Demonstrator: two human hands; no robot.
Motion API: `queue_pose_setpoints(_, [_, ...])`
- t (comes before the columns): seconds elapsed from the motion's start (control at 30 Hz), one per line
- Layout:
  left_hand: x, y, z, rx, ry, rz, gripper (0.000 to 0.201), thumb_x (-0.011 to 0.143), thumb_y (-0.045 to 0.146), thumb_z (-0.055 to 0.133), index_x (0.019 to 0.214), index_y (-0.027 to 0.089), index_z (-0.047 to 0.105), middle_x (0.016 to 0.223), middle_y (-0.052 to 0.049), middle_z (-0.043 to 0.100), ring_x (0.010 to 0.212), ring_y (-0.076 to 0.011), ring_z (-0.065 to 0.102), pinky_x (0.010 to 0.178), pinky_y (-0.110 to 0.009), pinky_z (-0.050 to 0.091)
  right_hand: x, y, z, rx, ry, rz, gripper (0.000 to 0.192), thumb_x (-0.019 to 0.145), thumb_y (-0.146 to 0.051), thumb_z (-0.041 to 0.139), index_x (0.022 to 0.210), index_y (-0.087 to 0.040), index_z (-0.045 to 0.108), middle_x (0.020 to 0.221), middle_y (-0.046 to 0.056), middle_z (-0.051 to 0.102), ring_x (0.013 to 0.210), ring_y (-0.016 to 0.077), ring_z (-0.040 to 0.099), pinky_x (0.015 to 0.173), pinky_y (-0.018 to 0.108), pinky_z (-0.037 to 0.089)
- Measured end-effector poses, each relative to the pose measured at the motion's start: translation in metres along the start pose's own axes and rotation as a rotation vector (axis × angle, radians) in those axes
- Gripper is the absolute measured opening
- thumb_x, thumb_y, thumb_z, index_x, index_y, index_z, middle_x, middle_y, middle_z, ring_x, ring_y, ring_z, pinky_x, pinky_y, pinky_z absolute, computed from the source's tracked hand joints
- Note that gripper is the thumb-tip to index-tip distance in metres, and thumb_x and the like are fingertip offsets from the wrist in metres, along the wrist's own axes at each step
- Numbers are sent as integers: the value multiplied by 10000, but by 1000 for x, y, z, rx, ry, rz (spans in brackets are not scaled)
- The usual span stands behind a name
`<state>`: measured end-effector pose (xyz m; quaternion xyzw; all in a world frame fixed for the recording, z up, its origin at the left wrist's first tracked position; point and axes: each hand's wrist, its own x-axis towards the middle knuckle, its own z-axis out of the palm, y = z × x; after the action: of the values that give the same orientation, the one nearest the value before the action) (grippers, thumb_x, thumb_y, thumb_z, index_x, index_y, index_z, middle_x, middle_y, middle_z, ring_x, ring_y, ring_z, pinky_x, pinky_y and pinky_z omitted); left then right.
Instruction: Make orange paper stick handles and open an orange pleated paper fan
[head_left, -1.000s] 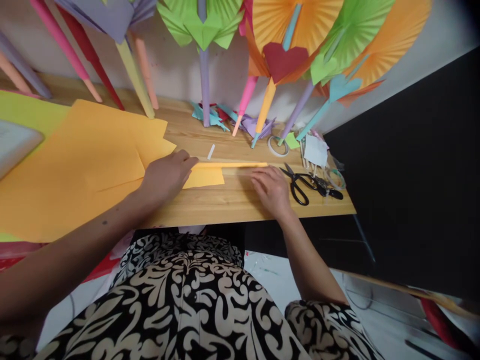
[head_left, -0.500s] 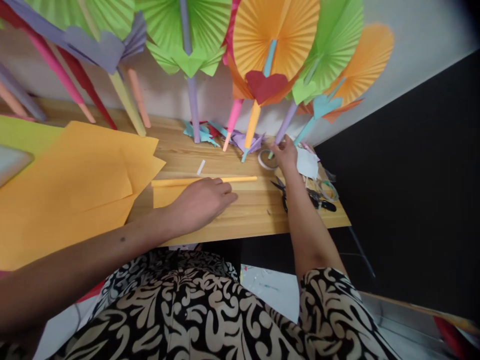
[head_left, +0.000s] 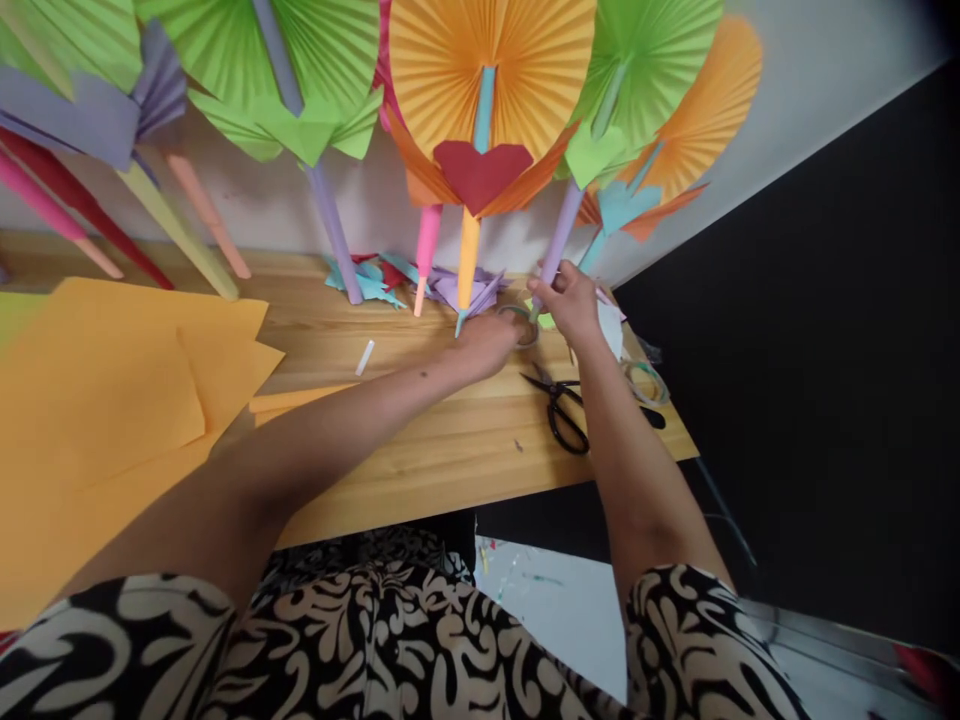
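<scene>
Left arm (head_left: 337,430) outstretched | left hand (head_left: 491,343) near right hand (head_left: 576,303) | right fingers (head_left: 543,292) curled

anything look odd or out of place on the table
Nothing looks spilled. The black scissors lie with their blades parted near the right hand, a small white strip sits apart like a stray offcut, and the orange sheets are stacked askew, corners jutting out.

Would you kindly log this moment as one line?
left hand: at tape roll | right hand: holding purple handle | scissors: on table
</scene>
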<state>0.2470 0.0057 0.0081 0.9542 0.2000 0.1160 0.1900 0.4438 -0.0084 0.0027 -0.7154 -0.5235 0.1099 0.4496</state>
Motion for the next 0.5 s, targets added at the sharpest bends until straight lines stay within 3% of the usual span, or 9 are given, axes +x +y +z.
queue_pose_setpoints(0.13, [15, 7, 10, 88, -42, -125, 398, 944, 59, 355, 1205, 81, 654, 1182, -205, 674, 1041, -313, 681, 687, -368, 485, -2, 4, 1, -5, 17, -8, 471, 803, -552, 698, 1113, -198, 665, 866, 65, 745, 782, 266, 704, 668, 403, 593])
queue_pose_setpoints(0.23, [16, 15, 2, 83, -67, -150, 366, 944, 56, 370, 1175, 63, 654, 1153, -199, 701, 1053, -285, 683, 706, -343, 493, -2, 9, 3, -16, 31, -25, 453, 809, -540, 684, 1103, -195, 664, 859, 58, 741, 783, 262, 699, 677, 396, 584])
queue_pose_setpoints(0.4, [-26, 29, -51, -7, -118, -33, 141, 852, 114, 579, 896, 155, 707, 895, -98, 742, 844, -231, 685, 649, -317, 455, -1, 15, 0, -53, 16, -60, 404, 867, -529, 607, 1099, -202, 663, 787, 33, 718, 697, 231, 662, 627, 353, 545])
queue_pose_setpoints(0.5, [-60, 27, -85, -453, -169, 13, 110, 911, 185, 586, 927, 166, 693, 837, -50, 729, 658, -128, 605, 604, -272, 436, -2, 20, 5, -145, 25, -76, 362, 882, -510, 582, 1055, -204, 668, 788, 36, 716, 712, 223, 646, 665, 349, 540])
